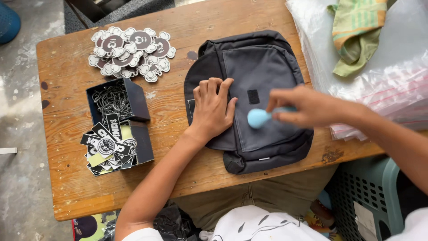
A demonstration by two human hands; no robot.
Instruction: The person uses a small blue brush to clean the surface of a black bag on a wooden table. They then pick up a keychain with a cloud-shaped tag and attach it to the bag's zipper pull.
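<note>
White cloth with dark markings (254, 225) bunches at the person's lap, closest to view. Beyond it, a dark grey bag (256, 80) lies flat on a worn wooden table (67, 187). Left hand (213, 109) presses on the bag's front, fingers spread flat. Right hand (307, 107), blurred, pinches a light blue rounded tool (258, 118) whose bulb touches the bag just beside the left thumb. Round stickers (131, 53) and a black box of ball chains (117, 101) sit to the left; clear plastic bags (383, 85) lie on the right. Grey concrete floor (20, 89) shows below.
</note>
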